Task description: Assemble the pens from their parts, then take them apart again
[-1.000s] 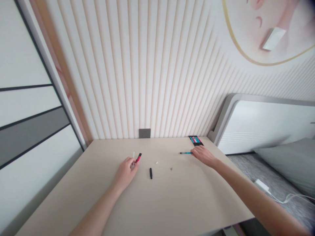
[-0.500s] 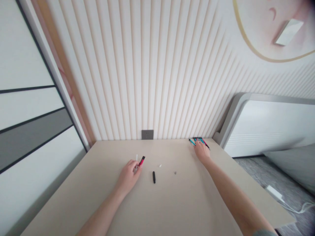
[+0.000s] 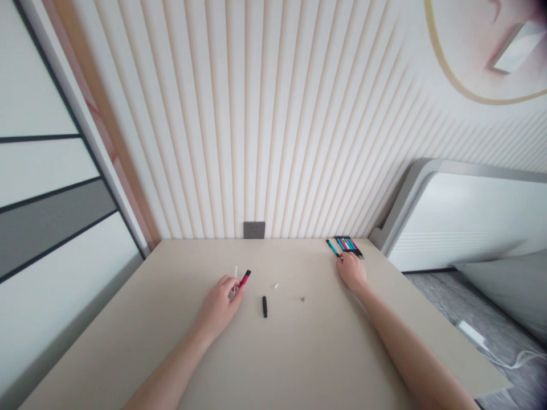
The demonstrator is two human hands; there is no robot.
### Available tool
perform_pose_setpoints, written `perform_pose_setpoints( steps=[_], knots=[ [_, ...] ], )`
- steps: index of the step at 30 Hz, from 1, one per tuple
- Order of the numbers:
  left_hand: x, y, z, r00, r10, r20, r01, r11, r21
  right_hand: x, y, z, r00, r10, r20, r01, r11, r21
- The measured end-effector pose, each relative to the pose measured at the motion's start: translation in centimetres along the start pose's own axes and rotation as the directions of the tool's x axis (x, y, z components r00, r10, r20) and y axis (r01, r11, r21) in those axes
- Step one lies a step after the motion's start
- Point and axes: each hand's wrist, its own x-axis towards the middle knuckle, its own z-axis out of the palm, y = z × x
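Observation:
My left hand (image 3: 222,302) is closed around a pink-red pen barrel (image 3: 244,279) with a black end. A thin white stick (image 3: 236,271) also pokes up from behind those fingers; its lower part is mostly hidden. To the right of that hand lies a short black tapered pen part (image 3: 265,306). Farther off are a small white piece (image 3: 276,286) and a tiny grey piece (image 3: 302,299). My right hand (image 3: 352,270) rests at the far right, fingertips closed at the near end of a blue pen (image 3: 333,248). Beside it, several blue and red pens (image 3: 349,245) lie in a row.
The beige table (image 3: 273,364) meets a ribbed wall, where a dark socket (image 3: 254,230) sits just above the edge. A headboard (image 3: 478,219) and grey pillow stand on the right. White cabinet panels (image 3: 47,250) rise on the left.
My right hand has drawn back slightly toward me, uncovering more of the pen row. The blue pen lies turned more in line with the others. My left hand keeps its hold.

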Motion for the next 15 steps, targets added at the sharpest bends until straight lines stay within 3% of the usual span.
perform_pose_setpoints(
  steps=[15],
  knots=[
    [-0.1, -0.2, 0.2, 1.0, 0.002, 0.023, -0.003, 1.0, 0.012, 2.1, -0.6, 0.4, 0.993, 0.118, -0.002, -0.118, 0.993, 0.003]
  ],
)
